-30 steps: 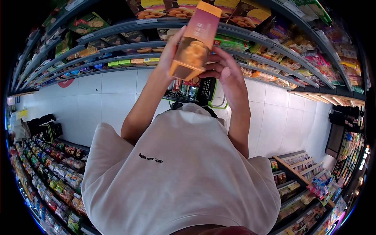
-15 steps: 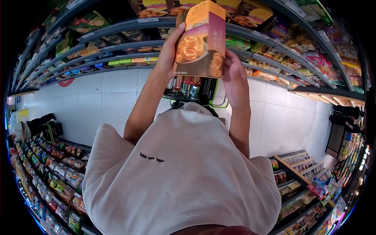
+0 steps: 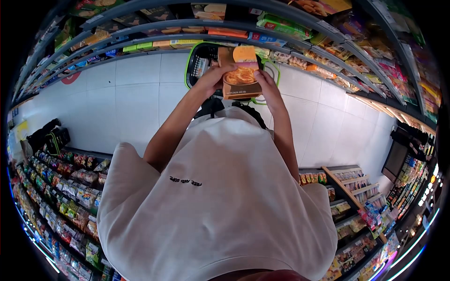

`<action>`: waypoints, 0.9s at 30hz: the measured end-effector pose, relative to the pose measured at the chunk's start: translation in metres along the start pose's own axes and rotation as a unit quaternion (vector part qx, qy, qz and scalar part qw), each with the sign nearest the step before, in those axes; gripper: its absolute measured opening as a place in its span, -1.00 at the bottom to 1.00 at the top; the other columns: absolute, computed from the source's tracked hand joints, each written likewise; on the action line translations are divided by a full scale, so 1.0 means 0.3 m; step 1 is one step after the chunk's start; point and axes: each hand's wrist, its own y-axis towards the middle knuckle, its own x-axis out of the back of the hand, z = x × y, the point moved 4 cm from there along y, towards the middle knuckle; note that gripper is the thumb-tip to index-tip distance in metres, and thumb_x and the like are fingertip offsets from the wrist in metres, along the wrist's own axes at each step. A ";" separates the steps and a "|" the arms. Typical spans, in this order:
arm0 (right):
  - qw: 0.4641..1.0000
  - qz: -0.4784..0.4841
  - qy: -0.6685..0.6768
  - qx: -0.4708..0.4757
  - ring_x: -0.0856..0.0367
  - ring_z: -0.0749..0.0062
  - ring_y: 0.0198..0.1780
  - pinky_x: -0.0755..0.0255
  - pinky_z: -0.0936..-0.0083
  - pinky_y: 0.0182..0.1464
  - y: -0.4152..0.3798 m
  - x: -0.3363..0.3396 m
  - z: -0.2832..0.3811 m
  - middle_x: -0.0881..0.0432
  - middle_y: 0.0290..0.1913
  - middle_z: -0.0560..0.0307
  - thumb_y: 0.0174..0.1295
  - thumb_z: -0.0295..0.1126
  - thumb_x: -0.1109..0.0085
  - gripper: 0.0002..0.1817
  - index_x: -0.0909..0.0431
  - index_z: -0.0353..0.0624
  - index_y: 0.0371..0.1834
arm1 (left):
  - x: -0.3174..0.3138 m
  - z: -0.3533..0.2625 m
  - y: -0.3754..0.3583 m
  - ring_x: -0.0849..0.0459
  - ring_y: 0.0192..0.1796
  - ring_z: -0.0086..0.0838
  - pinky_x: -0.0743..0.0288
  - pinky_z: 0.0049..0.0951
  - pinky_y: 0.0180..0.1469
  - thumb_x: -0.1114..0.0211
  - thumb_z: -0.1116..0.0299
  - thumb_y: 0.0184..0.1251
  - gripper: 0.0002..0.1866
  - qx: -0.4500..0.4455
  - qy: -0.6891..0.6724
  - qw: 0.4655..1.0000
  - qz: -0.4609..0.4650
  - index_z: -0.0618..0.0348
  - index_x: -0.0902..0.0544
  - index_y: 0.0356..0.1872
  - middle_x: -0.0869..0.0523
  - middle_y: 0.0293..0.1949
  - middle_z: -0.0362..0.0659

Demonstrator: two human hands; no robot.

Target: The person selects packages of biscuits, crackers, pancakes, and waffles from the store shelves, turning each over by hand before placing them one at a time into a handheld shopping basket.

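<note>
A brown and orange box [image 3: 241,77] with a picture of baked food on its front is held between both hands, above a black basket with a green rim [image 3: 188,70]. My left hand [image 3: 212,78] grips the box's left edge, its thumb over the front. On the right edge, my right hand [image 3: 267,85] holds it, also with the thumb in front. Part of the basket is hidden behind the box and hands; some packages [image 3: 202,66] show inside at its left.
Shelves [image 3: 154,28] of boxed and bagged goods curve across the front. More shelves [image 3: 70,206] stand at the lower left, and a wooden-edged rack [image 3: 344,189] at the lower right. People in dark clothing are at the far left [image 3: 41,136] and far right [image 3: 412,140].
The box has come down and away from the upper shelf, held in both hands, and now lies over the basket. More of the basket shows. The view has shifted slightly.
</note>
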 end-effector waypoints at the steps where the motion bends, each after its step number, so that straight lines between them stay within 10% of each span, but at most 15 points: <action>1: 1.000 0.003 -0.004 -0.011 -0.50 0.50 -0.02 -0.36 0.63 0.02 0.011 0.003 -0.081 -0.57 -0.03 0.09 0.34 -0.06 -0.06 -0.47 -0.38 -0.25 0.19 | 0.060 0.074 0.051 -0.61 0.05 -0.40 -0.46 -0.45 0.12 -0.27 0.24 0.26 -0.53 0.007 -0.009 1.000 -0.004 0.35 -0.47 0.09 -0.59 0.06 -0.02; 7: 0.988 -0.018 -0.116 -0.095 -0.60 0.46 -0.21 -0.52 0.55 -0.26 -0.029 0.050 -0.464 -0.59 -0.06 -0.02 0.32 -0.14 -0.10 -0.44 -0.29 -0.27 0.25 | 0.350 0.363 0.289 -0.48 -0.63 -0.70 -0.28 -0.64 -0.67 -0.35 0.41 0.12 -0.79 -0.023 0.139 0.975 -0.170 0.28 -0.66 -0.24 -0.59 -0.57 -0.32; 12: 0.964 0.015 -0.126 -0.233 -0.60 0.53 -0.24 -0.53 0.56 -0.24 -0.176 0.075 -0.859 -0.63 -0.16 0.12 0.32 -0.25 -0.12 -0.54 -0.33 -0.17 0.24 | 0.593 0.530 0.550 -0.71 -0.51 -0.48 -0.59 -0.52 -0.46 -0.39 0.13 -0.01 -0.54 0.012 0.286 0.935 -0.208 0.39 -0.62 -0.27 -0.70 -0.36 -0.04; 16: 0.950 0.050 -0.197 -0.235 -0.60 0.54 -0.30 -0.51 0.58 -0.24 -0.340 0.016 -1.007 -0.65 -0.19 0.13 0.31 -0.31 -0.12 -0.62 -0.42 -0.17 0.16 | 0.776 0.710 0.838 -0.74 -0.47 -0.45 -0.61 -0.52 -0.40 -0.40 0.07 -0.09 -0.38 0.061 0.260 0.952 -0.149 0.41 -0.48 -0.11 -0.73 -0.39 -0.04; 21: 0.938 -0.001 -0.077 -0.338 -0.59 0.59 -0.32 -0.47 0.63 -0.27 -0.314 -0.075 -1.020 -0.66 -0.21 0.13 0.32 -0.37 -0.08 -0.71 -0.50 -0.18 0.08 | 0.937 0.905 1.124 -0.72 -0.11 -0.15 -0.57 -0.29 -0.02 -0.39 -0.08 -0.08 -0.25 0.116 0.421 0.833 -0.340 0.32 -0.40 0.01 -0.71 -0.17 0.06; 27: 0.905 -0.015 -0.022 -0.424 -0.59 0.62 -0.30 -0.44 0.70 -0.31 -0.301 -0.118 -1.120 -0.67 -0.23 0.14 0.32 -0.38 -0.05 -0.71 -0.50 -0.18 0.07 | 0.925 0.964 1.261 -0.65 0.03 -0.11 -0.50 -0.23 0.05 -0.36 -0.05 0.07 -0.31 0.141 0.480 0.825 -0.262 0.29 -0.36 0.04 -0.65 -0.03 0.11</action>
